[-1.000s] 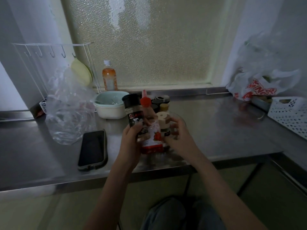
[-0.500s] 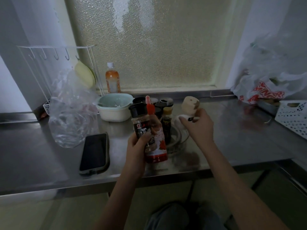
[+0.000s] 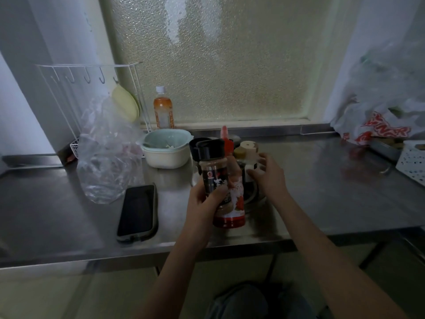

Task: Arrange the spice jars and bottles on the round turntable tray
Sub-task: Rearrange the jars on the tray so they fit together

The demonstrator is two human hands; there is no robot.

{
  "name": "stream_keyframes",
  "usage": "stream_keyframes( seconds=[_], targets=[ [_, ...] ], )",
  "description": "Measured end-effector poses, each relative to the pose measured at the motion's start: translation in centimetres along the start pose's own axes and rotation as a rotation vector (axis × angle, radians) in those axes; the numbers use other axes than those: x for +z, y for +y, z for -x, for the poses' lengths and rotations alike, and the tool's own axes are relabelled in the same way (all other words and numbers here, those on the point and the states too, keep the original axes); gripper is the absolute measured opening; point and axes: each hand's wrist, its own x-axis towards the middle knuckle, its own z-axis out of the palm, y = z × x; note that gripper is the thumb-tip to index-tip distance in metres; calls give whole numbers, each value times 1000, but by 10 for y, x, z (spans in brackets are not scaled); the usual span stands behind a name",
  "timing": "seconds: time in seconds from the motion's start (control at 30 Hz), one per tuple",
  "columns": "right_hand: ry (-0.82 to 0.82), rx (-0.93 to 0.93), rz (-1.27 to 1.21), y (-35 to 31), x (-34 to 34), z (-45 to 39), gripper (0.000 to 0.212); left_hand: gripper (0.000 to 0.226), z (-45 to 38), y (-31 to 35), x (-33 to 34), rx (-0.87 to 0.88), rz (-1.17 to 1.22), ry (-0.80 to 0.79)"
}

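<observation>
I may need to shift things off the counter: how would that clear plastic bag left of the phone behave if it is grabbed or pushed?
The clear plastic bag looks thin and crumpled, so it would probably be floppy and collapse in a grip. It seems mostly air, with little visible inside, so likely light. Pushed, it would probably crumple or slide on the steel counter rather than tip.

The brushed stainless-steel surface (image 3: 322,185) was smooth and semi-glossy, with dull reflections. The clear plastic spice jar with a black plastic cap (image 3: 212,171) carried a glossy printed label. The red squeeze bottle (image 3: 232,217) looked like soft, shiny plastic. The crumpled transparent plastic bag (image 3: 108,157) was thin and glossy. The pale two-tone plastic bowl (image 3: 166,149) had a matt finish. The black smartphone (image 3: 137,211) showed a smooth glass face in a matt case. The white wire rack (image 3: 92,74) appeared coated metal. The window pane (image 3: 218,61) was rough, pebbled frosted glass.
</observation>
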Motion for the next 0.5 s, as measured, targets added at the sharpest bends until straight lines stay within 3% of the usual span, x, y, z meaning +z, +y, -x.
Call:
stream_keyframes(
  seconds=[0.1,0.13,0.27,0.33,0.5],
  targets=[
    [241,-152,-39,-7,-2,12,30,17,0,-3,3,8,-43,-6],
    [235,-201,-49,-12,-3,14,30,21,0,-3,5,10,-49,-6],
    [-76,-365,44,-25,-2,8,42,19,3,-3,8,37,-61,-1],
    [-148,-399,103,-32,-2,5,43,17,5,-3,8,35,-68,20],
    [44,-351,-172,-49,-17,44,29,14,7,1,7,15,-82,22]
  ],
)
